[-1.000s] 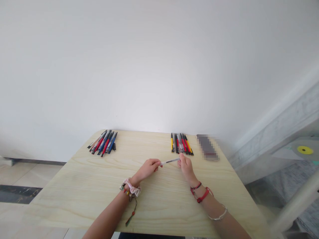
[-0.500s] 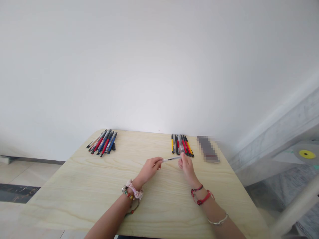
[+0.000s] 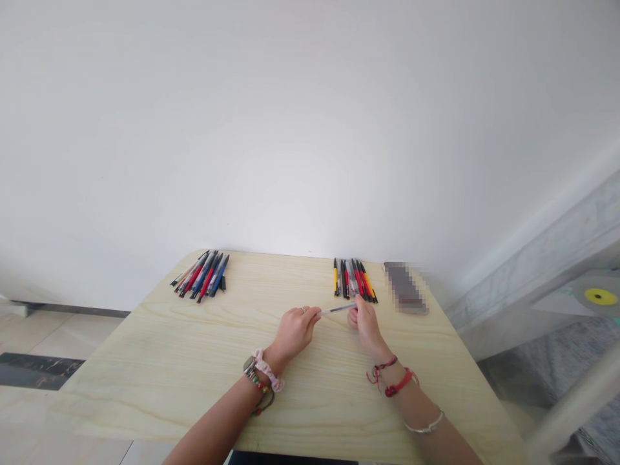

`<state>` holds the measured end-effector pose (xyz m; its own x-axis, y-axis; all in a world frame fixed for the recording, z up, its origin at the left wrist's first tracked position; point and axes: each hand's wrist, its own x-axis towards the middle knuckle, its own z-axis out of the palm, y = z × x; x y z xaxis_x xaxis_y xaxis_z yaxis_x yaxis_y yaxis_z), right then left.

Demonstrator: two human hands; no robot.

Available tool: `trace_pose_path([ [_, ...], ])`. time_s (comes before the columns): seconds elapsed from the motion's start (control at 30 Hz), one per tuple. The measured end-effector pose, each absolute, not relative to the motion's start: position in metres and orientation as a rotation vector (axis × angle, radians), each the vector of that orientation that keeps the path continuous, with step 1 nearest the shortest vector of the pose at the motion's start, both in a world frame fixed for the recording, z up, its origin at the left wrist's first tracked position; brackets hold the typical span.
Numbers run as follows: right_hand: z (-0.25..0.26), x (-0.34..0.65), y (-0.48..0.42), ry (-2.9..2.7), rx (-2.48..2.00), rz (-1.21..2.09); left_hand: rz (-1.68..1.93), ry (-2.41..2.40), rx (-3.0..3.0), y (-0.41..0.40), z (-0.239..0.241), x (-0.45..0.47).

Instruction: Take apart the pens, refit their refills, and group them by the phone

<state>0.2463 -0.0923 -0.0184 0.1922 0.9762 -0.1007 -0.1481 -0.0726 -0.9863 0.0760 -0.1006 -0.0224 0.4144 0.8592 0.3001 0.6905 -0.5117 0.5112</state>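
Observation:
A slim pale pen [image 3: 338, 309] with a dark mark along its barrel is stretched between my two hands over the middle of the table. My left hand [image 3: 296, 331] pinches one end, its fingers curled and the back of the hand turned up. The other end is gripped by my right hand [image 3: 365, 324], thumb on top and fingers folded. Both of the pen's tips are hidden in my fingers. Just beyond my right hand lies a row of pens [image 3: 346, 278] in yellow, black, red and clear.
A looser pile of red, blue, black and clear pens [image 3: 201, 278] lies at the table's far left. At the far right is a dark, pixelated flat object [image 3: 405, 288]. The wooden table [image 3: 194, 374] meets a white wall [image 3: 310, 129]. A yellow-centred round object [image 3: 600, 296] stands off to the right.
My left hand has rolled over, so its back and a ring now show more. Both hands still hold the pen in nearly the same spot. The view has shifted slightly.

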Motion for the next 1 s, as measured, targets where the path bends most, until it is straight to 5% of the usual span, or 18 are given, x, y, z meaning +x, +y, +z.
trace_pose_path([
  [0.53, -0.015, 0.242, -0.105, -1.196, -1.213, 0.801, 0.684, 0.874, 1.384, -0.094, -0.01, 0.074],
  [1.0, 0.0, 0.277, -0.093, -1.43, -1.137, 1.23, 0.687, 0.93, 1.427, -0.084, -0.009, 0.054],
])
